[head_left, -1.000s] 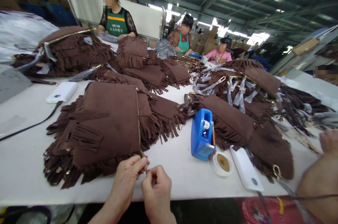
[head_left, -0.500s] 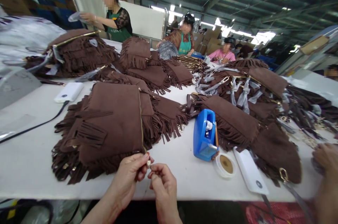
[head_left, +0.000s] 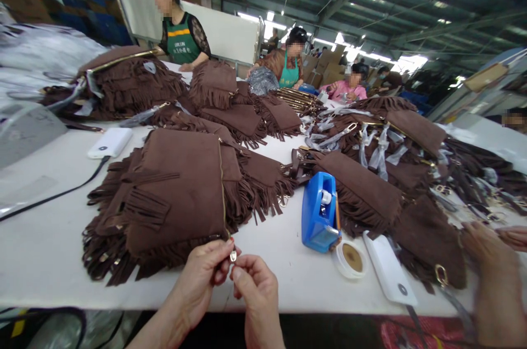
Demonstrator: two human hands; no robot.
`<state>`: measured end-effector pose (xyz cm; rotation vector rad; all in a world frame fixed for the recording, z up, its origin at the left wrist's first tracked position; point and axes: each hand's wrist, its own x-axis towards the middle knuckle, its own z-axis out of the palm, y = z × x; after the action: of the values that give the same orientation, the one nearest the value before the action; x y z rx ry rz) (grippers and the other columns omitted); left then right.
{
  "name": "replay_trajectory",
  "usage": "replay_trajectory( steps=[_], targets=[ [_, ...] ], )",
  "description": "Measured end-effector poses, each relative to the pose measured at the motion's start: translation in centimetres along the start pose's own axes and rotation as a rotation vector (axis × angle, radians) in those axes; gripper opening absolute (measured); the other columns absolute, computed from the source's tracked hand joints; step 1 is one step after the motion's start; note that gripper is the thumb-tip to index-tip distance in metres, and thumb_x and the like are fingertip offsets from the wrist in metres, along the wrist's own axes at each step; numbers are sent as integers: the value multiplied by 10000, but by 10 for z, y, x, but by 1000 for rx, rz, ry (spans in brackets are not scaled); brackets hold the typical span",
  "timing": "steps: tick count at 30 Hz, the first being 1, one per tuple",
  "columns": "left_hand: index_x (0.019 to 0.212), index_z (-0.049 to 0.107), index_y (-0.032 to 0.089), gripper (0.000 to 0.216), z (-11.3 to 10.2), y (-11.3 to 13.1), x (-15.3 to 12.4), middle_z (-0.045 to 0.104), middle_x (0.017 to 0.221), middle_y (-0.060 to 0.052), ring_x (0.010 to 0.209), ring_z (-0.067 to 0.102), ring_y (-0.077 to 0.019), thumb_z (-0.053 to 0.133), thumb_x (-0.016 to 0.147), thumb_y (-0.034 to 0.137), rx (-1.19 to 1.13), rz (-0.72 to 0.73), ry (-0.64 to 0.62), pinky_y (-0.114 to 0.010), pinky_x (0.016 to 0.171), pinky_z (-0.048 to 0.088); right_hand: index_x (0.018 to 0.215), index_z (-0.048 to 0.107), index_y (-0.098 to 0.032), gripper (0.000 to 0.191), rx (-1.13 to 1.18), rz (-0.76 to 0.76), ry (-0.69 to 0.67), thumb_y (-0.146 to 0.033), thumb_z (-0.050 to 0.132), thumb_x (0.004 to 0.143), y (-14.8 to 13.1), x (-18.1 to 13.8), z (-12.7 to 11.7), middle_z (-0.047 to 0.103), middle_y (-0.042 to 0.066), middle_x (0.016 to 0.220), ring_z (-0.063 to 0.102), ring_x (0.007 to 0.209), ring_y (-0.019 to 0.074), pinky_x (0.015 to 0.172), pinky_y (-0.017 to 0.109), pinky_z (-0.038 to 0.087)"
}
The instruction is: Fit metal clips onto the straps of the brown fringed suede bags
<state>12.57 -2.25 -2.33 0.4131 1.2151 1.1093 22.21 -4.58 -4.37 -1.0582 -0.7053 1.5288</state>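
step: fitting zipper pull point(head_left: 233, 255) at near corner of brown fringed bag point(head_left: 177, 195) | left hand point(head_left: 206, 272), right hand point(head_left: 253, 286) both pinched shut on pull, near surface point(head_left: 288, 277) edge | next: likely steady fine grip

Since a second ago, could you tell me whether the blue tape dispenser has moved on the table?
No. The blue tape dispenser sits in the same spot beside the tape roll and the brown fringed bag; only the camera has shifted slightly.
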Motion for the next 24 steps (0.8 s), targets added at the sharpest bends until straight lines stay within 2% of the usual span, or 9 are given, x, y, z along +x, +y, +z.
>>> replay_trajectory(
  steps=[4,8,14,18,20,24],
  targets=[
    [502,601,99,466,0,-1,2,423,390,58,371,302,-17,800,403,509,2,23,39,-165,385,165,702,595,-177,240,-214,-162,-9,-408,580,768,6,0,3,582,-14,582,460,488,90,500,212,416],
    [491,591,105,441,-2,-3,4,423,375,59,359,310,-20,804,409,482,-5,32,30,-165,377,170,733,600,-179,257,-379,-221,-47,-390,492,831,9,-1,-1,594,-8,613,474,512,93,513,207,416],
    [505,597,100,455,-2,-3,3,420,369,59,358,297,-17,799,404,496,6,28,44,-166,377,168,688,555,-175,209,-396,-214,-63,-347,492,789,6,2,0,613,-1,576,524,488,100,483,210,441],
    [517,601,97,480,0,-3,3,421,382,59,373,291,-16,791,399,522,24,27,58,-161,381,171,609,489,-200,159,-447,-260,13,-283,467,743,2,5,8,623,5,527,568,478,120,491,222,464],
    [499,584,105,480,1,-3,3,420,377,58,366,286,-18,783,397,530,37,31,75,-165,378,171,579,468,-211,150,-543,-333,63,-248,455,724,2,6,8,597,-8,478,525,411,110,422,209,420],
    [446,531,124,457,1,-4,1,420,380,57,376,293,-22,782,403,504,45,75,85,-165,376,172,558,459,-212,183,-829,-622,182,-211,443,740,6,12,3,506,-37,428,444,370,99,373,209,335]
  ],
)
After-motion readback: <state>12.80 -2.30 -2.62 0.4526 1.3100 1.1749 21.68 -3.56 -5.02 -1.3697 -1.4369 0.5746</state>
